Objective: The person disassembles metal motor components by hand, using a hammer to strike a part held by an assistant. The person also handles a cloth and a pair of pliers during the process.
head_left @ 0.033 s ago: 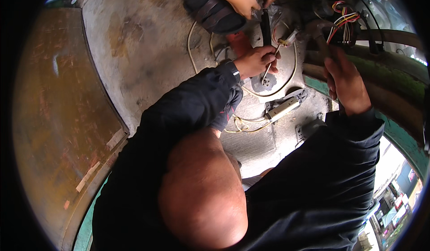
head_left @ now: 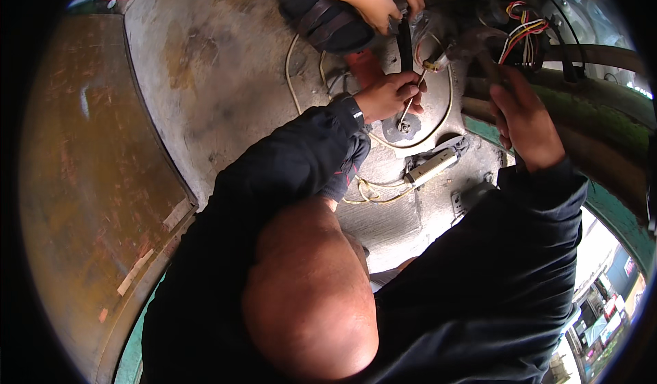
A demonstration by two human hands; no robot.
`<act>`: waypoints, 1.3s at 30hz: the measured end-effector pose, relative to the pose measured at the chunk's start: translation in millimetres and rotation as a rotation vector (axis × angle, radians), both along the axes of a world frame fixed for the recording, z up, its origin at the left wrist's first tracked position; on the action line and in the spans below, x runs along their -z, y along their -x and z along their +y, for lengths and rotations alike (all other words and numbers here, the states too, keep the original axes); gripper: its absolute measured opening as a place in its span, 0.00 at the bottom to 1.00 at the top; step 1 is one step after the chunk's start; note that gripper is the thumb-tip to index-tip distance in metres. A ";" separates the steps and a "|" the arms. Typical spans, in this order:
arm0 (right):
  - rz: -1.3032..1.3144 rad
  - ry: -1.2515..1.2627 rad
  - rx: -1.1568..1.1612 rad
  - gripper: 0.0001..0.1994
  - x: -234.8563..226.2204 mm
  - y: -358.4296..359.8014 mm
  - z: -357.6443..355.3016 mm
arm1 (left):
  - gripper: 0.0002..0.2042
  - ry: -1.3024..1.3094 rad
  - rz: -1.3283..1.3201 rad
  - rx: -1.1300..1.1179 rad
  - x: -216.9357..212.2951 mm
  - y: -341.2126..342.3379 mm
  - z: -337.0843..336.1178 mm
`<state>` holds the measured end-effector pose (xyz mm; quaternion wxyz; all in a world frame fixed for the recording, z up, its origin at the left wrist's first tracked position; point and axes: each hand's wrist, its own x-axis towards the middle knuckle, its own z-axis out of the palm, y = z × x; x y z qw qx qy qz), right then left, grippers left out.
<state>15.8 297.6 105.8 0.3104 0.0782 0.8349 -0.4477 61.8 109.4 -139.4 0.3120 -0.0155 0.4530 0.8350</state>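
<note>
My left hand (head_left: pixel 389 98) is closed round the shaft of a screwdriver (head_left: pixel 419 88), which stands tilted. Its yellowish handle end is up, and the tip rests at a small metal piece (head_left: pixel 404 127) on a dark patch of the floor. My right hand (head_left: pixel 530 120) grips the handle of a hammer (head_left: pixel 477 42). The hammer's head is close beside the screwdriver's handle end; whether they touch I cannot tell. Another person's hands (head_left: pixel 383 7) hold a black bar (head_left: pixel 405 45) whose lower part reaches down to my left hand.
A white power strip (head_left: pixel 434 168) lies on the concrete floor, its pale cable (head_left: pixel 448 113) looping round the work. Coloured wires (head_left: pixel 523 31) hang at the upper right near a green beam (head_left: pixel 582 103). A dark sandal (head_left: pixel 325 21) is at the top; a brown panel (head_left: pixel 96 165) stands left.
My right hand and the hammer have shifted slightly left, bringing the head nearer the screwdriver's handle end. The other person's hands have moved a little.
</note>
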 end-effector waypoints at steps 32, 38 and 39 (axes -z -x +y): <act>0.023 0.067 0.096 0.18 -8.1 10.9 0.3 | 0.07 0.053 0.105 0.038 -13.0 -13.6 -7.0; 0.042 -0.074 -0.016 0.18 12.9 12.5 9.1 | 0.08 0.113 0.046 0.061 -21.0 -4.4 2.2; -0.005 -0.065 -0.072 0.18 13.6 12.2 10.6 | 0.07 0.073 0.038 0.037 -22.9 -6.6 0.2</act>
